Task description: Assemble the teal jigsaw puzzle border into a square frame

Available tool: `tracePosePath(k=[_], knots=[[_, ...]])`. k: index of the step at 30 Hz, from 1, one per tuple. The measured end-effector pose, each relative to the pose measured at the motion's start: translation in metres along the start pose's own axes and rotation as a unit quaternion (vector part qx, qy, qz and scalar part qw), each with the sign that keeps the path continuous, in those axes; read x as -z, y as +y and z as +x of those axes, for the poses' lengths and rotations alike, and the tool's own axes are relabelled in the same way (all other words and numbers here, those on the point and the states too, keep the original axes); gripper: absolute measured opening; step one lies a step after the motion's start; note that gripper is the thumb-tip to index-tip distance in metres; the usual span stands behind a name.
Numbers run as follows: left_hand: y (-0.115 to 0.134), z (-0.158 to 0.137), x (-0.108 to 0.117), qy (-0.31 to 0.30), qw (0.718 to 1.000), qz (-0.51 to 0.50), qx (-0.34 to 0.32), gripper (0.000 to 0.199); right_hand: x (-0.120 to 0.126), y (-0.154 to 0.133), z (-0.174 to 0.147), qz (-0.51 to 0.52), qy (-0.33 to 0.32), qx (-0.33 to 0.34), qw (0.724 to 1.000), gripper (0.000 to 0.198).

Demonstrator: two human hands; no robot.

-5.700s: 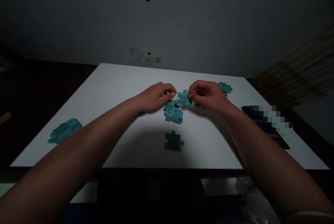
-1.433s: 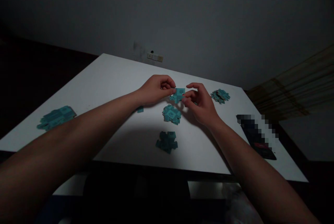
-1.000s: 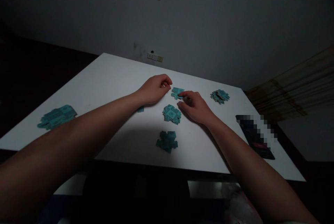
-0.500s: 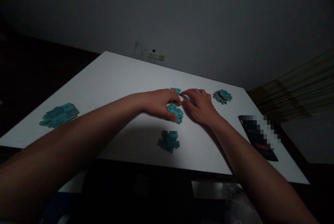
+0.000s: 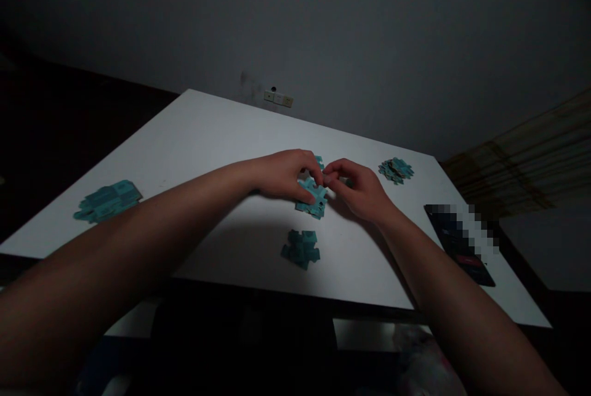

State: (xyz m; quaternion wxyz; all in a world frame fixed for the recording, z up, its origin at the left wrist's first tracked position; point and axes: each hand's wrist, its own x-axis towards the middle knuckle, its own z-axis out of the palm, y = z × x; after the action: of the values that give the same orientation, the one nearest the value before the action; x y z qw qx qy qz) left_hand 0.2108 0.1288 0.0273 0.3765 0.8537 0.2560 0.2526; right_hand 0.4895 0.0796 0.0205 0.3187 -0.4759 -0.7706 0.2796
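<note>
Teal jigsaw puzzle pieces lie in small heaps on a white table. My left hand (image 5: pixel 290 174) curls its thumb and index finger around a jigsaw piece (image 5: pixel 312 187) at the top of the middle heap (image 5: pixel 310 209). Close against its fingertips, my right hand (image 5: pixel 357 189) is closed in a pinch; whatever lies between those fingers is too small and dark to make out. Just beyond the hands, another teal piece (image 5: pixel 319 161) shows partly behind the left fingers. Nearer to me is a small cluster of pieces (image 5: pixel 301 249).
A heap of teal pieces (image 5: pixel 108 201) lies at the table's left, partly behind my left forearm. Another heap (image 5: pixel 396 170) is at the far right. A dark flat item (image 5: pixel 457 242), partly pixelated, rests near the right edge. The wall with sockets (image 5: pixel 278 98) stands behind the table (image 5: pixel 221 131).
My right fingers have closed into a pinch and met the left fingertips. A piece at the middle heap now shows between my left thumb and index finger.
</note>
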Motion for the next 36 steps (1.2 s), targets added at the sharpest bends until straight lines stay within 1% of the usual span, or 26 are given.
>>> tracePosePath(k=[2,6,10,13,16,18,19,21,24,26,28,33,36], knots=[[-0.001,0.001,0.0,0.002,0.999,-0.04,0.012,0.027,-0.001,-0.002,-0.001,0.035,0.001,-0.004,0.999,0.026],[-0.001,0.002,-0.002,-0.001,0.991,-0.13,0.042,0.016,-0.002,-0.007,-0.002,0.07,0.004,0.002,0.998,0.034],[-0.001,0.007,-0.008,0.04,0.981,-0.183,0.058,0.016,-0.001,-0.01,-0.002,0.092,-0.005,-0.007,0.996,0.041],[-0.001,0.008,-0.008,0.068,0.976,-0.197,0.063,0.019,-0.002,-0.01,-0.002,0.107,0.021,-0.004,0.994,0.045],[-0.001,0.007,-0.006,0.05,0.974,-0.213,0.066,0.031,-0.002,-0.009,-0.001,0.118,0.079,0.006,0.99,0.046],[0.0,0.006,-0.005,0.05,0.969,-0.229,0.075,0.037,-0.002,-0.009,-0.001,0.122,0.097,-0.004,0.988,0.053],[0.0,0.006,-0.005,0.06,0.967,-0.235,0.082,0.038,-0.002,-0.009,-0.001,0.125,0.095,-0.015,0.988,0.059],[0.0,0.006,-0.005,0.089,0.962,-0.238,0.098,0.039,-0.004,-0.009,-0.001,0.136,0.068,-0.037,0.988,0.071],[-0.001,0.009,-0.005,0.126,0.958,-0.234,0.105,0.034,-0.01,-0.007,-0.004,0.164,0.025,-0.043,0.985,0.079],[-0.002,0.011,-0.005,0.136,0.959,-0.23,0.098,0.029,-0.013,-0.005,-0.005,0.182,0.012,-0.042,0.982,0.079],[-0.002,0.012,-0.005,0.133,0.961,-0.227,0.089,0.026,-0.014,-0.003,-0.004,0.192,0.014,-0.042,0.98,0.076],[0.0,0.01,-0.001,0.117,0.968,-0.21,0.066,0.02,-0.008,-0.001,-0.001,0.174,0.062,-0.024,0.982,0.068],[0.002,0.008,0.001,0.104,0.972,-0.203,0.064,0.025,-0.008,-0.002,-0.002,0.162,0.08,-0.012,0.984,0.069]])
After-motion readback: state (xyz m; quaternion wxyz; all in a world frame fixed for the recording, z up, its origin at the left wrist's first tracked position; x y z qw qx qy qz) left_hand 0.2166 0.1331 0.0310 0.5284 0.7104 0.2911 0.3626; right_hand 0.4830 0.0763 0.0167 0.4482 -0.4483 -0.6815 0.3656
